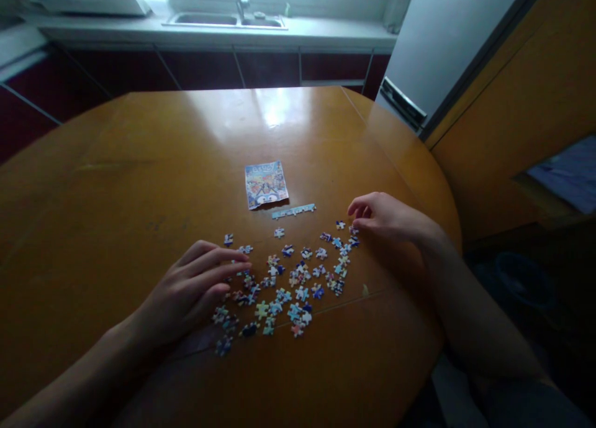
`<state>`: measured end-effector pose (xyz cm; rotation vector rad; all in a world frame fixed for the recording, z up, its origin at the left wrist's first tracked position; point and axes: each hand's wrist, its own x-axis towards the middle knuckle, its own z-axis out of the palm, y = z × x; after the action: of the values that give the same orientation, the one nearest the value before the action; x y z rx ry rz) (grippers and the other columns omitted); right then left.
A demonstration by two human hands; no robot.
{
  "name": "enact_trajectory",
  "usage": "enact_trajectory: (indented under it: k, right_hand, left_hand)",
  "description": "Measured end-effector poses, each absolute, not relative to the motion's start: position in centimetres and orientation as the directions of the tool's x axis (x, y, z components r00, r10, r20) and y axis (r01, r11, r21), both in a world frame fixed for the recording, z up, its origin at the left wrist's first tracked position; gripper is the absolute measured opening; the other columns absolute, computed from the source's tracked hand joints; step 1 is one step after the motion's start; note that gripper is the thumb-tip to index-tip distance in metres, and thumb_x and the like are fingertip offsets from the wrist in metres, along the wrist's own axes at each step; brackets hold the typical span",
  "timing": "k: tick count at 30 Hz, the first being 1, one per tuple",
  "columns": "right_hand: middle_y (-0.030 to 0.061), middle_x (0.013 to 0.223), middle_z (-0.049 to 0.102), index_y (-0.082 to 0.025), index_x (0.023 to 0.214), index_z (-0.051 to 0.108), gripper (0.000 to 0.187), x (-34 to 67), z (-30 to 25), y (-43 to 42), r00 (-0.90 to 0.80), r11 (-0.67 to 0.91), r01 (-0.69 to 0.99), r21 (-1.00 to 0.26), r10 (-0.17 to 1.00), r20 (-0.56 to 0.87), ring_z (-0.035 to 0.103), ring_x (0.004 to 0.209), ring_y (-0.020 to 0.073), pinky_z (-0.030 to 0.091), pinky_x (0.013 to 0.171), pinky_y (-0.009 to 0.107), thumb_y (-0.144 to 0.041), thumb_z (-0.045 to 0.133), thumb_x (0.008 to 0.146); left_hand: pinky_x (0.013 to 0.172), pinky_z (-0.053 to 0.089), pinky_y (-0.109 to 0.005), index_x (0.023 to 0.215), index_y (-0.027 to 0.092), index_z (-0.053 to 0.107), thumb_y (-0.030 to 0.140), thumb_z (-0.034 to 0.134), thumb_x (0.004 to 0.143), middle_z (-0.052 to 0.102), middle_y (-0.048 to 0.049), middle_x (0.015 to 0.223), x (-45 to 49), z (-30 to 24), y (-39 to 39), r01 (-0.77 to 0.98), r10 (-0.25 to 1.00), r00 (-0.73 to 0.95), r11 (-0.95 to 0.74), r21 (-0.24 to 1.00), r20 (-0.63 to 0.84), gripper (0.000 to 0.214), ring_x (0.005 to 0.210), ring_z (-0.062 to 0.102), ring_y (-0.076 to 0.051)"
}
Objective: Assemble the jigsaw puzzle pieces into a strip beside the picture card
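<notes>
Loose jigsaw puzzle pieces (302,293) lie spread over the wooden table in front of me. My left hand (205,279) rests palm down at the left side of the spread, its fingers stretched out over several pieces and hiding some. My right hand (375,214) is at the right edge, fingers curled and thumb a little apart from them. Just under its thumb is a puzzle piece (354,230); whether they touch is hard to see. Beyond the loose pieces lies a joined strip of puzzle pieces (294,211), pale blue with a straight edge.
A creased picture sheet (266,184) lies behind the strip. The round-ended wooden table (153,142) extends to a counter with a sink (205,20) and tap. A fridge (447,36) and a wooden panel (521,105) stand on the right.
</notes>
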<state>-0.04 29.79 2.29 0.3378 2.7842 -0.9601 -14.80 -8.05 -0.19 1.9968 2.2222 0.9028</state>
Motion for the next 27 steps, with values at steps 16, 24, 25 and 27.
enact_trajectory:
  k: [16,24,25,27]
  right_hand:
    - [0.0017,0.077,0.072,-0.017,0.087,0.072,0.018,0.37,2.58,30.56,-0.953,0.798,0.231,-0.557,0.069,-0.296,0.062,0.066,0.0125,0.043,0.058,0.023,-0.006,0.063,0.076]
    - [0.0017,0.075,0.072,-0.018,0.083,0.072,0.012,0.21,2.4,29.99,-0.948,0.808,0.253,-0.531,0.098,-0.302,0.062,0.064,0.0126,0.041,0.056,0.024,-0.01,0.066,0.077]
    - [0.0016,0.075,0.071,-0.018,0.083,0.072,0.011,0.19,2.35,29.95,-0.947,0.812,0.255,-0.525,0.102,-0.303,0.061,0.064,0.0126,0.041,0.056,0.024,-0.01,0.066,0.077]
    - [0.0014,0.075,0.071,-0.019,0.082,0.071,0.011,0.17,2.26,29.88,-0.947,0.819,0.253,-0.515,0.102,-0.303,0.061,0.063,0.0124,0.04,0.055,0.024,-0.011,0.067,0.076]
  left_hand:
    - [0.088,0.043,-0.04,0.122,0.024,0.066,0.041,0.041,0.105,0.068,-0.0054,0.116,-15.49,-0.18,-8.24,0.874,0.897,-0.253,0.051,0.484,0.362,0.035,0.105,0.055,-0.024]
    - [0.089,0.045,-0.04,0.122,0.024,0.067,0.041,0.04,0.105,0.068,-0.006,0.117,-15.47,-0.16,-8.33,0.867,0.9,-0.261,0.061,0.494,0.348,0.037,0.107,0.055,-0.025]
    - [0.089,0.045,-0.04,0.122,0.023,0.067,0.042,0.04,0.105,0.068,-0.0061,0.117,-15.49,-0.18,-8.34,0.866,0.9,-0.265,0.065,0.496,0.345,0.037,0.106,0.055,-0.025]
    - [0.088,0.046,-0.04,0.121,0.023,0.067,0.041,0.04,0.104,0.068,-0.0062,0.116,-15.56,-0.22,-8.37,0.869,0.901,-0.262,0.064,0.49,0.346,0.036,0.106,0.056,-0.024]
